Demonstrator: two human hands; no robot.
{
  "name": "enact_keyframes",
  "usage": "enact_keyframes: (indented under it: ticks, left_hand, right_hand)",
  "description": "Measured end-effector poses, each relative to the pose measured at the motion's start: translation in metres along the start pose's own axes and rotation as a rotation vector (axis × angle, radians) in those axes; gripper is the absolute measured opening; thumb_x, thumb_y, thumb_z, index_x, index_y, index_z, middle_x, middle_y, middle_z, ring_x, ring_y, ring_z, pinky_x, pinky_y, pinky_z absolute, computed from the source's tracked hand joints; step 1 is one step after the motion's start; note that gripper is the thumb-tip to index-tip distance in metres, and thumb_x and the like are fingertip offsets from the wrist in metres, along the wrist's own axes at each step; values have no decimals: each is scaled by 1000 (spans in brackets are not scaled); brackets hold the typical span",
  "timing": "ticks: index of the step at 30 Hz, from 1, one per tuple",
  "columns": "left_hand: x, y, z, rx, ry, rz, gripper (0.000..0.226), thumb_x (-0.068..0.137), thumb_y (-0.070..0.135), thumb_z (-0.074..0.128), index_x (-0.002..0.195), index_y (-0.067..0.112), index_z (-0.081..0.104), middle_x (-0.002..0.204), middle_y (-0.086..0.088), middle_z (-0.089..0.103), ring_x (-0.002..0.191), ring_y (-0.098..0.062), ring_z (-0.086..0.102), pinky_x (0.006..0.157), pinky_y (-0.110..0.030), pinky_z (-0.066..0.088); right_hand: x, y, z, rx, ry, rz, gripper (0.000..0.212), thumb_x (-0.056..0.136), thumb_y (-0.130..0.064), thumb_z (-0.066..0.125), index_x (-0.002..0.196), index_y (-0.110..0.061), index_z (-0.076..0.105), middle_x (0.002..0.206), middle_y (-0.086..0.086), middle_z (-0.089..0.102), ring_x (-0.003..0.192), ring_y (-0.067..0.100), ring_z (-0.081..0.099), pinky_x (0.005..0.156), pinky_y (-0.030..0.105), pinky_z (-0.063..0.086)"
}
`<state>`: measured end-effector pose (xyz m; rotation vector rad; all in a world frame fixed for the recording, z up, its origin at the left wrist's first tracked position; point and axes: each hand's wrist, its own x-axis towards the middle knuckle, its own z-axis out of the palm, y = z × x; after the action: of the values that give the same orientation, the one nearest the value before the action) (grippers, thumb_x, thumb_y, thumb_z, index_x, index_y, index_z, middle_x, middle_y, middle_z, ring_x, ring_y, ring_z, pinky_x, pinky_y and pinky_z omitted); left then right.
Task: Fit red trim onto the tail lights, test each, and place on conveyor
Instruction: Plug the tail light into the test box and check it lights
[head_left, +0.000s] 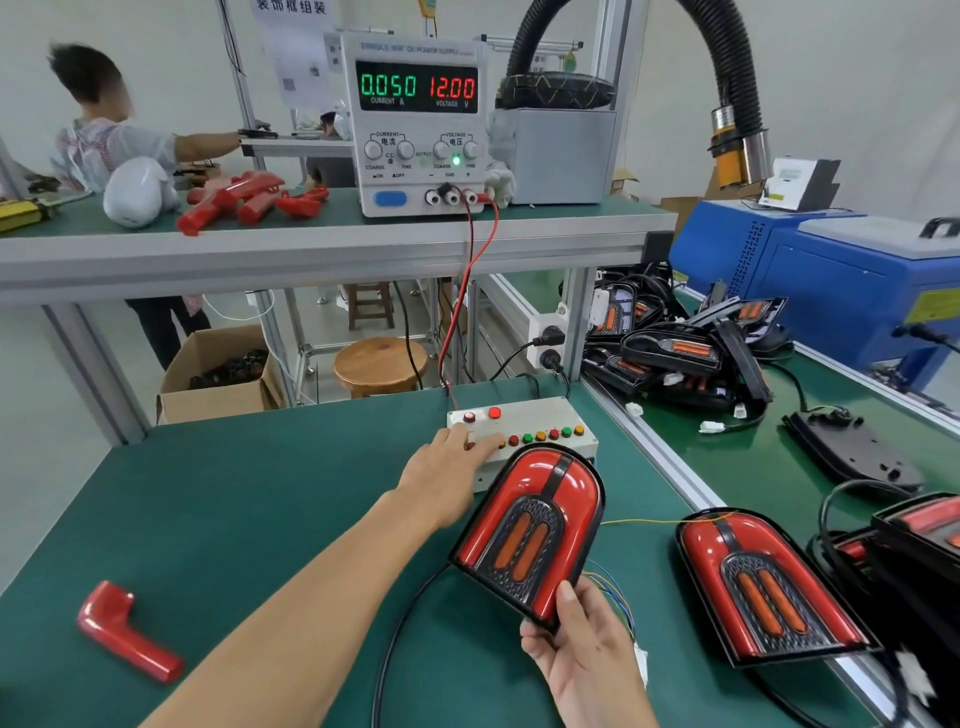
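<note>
Head view: my right hand (584, 647) grips tail light (527, 535) by its base, long axis toward button box (524, 434), where my open left hand (452, 470) presses.

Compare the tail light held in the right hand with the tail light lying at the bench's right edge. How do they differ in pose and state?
The held tail light is lifted and tilted, gripped at its lower edge by the right hand; the lying tail light rests flat, untouched. The held one sits beside the button box that the left hand presses; the lying one is farther right. Both have red trim, black frames and twin orange strips.
</note>
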<state>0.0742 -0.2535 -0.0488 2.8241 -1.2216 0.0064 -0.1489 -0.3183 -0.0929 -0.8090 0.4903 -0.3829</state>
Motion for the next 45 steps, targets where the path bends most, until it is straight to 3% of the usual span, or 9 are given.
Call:
enact_keyframes:
  ticks: [8, 15, 20, 28, 35, 40, 43, 45]
  left_hand:
    - [5, 13, -4, 29, -12, -43, 56, 106, 30, 45, 157, 41, 25, 158, -16, 25, 143, -34, 29, 112, -48, 37]
    - [0, 1, -4, 13, -42, -31, 86, 95, 12, 62, 158, 48, 16, 149, -10, 29, 134, -28, 35, 102, -39, 42]
    - [6, 5, -4, 41, -18, -33, 76, 99, 11, 55, 158, 46, 22, 151, -14, 32, 139, -31, 33, 110, -45, 39]
    - [8, 6, -5, 73, -23, -24, 75, 99, 11, 55, 157, 45, 23, 153, -15, 32, 139, -31, 35, 110, -45, 39]
    - [38, 9, -32, 39, -15, 107, 58, 95, 5, 53, 147, 30, 49, 140, -5, 48, 130, -28, 49, 104, -43, 44]
    - [61, 19, -30, -12, -117, 232, 53, 107, 18, 43, 155, 37, 34, 154, -4, 45, 140, -29, 44, 107, -46, 43]
    - [69, 24, -27, 40, -160, 257, 72, 100, 7, 53, 156, 43, 27, 146, -6, 44, 135, -29, 43, 91, -44, 44]
    - [74, 27, -27, 88, -183, 279, 84, 93, 0, 60, 156, 43, 26, 141, -8, 43, 131, -30, 43, 92, -45, 44]
  right_hand:
    - [2, 0, 3, 9, 20, 8, 14, 103, -5, 43, 107, -4, 57, 66, 15, 65, 46, 25, 59, 42, 28, 52]
    - [0, -1, 2, -1, 2, 12, 16, 103, -6, 46, 112, 0, 57, 71, 16, 65, 52, 27, 60, 46, 29, 54]
    - [1, -1, 3, 7, 23, 17, 15, 104, -5, 43, 109, -1, 57, 67, 17, 65, 48, 27, 60, 43, 29, 53]
    - [-1, -4, 7, 14, 26, 16, 15, 103, -5, 43, 109, -1, 57, 67, 17, 65, 46, 26, 60, 42, 28, 53]
    - [-4, -9, 5, 8, 0, 49, 17, 102, -5, 45, 110, 5, 56, 70, 25, 60, 48, 29, 58, 42, 32, 53]
    - [-1, -10, 3, -17, 1, 76, 20, 102, -6, 45, 114, 8, 53, 67, 27, 60, 46, 31, 58, 40, 33, 53]
    - [0, -11, 0, -62, 4, 87, 30, 95, -11, 52, 118, 8, 54, 70, 32, 60, 49, 35, 59, 43, 36, 54]
    - [2, -11, -3, -88, 6, 81, 38, 90, -15, 56, 118, 9, 54, 73, 36, 60, 51, 36, 60, 45, 38, 55]
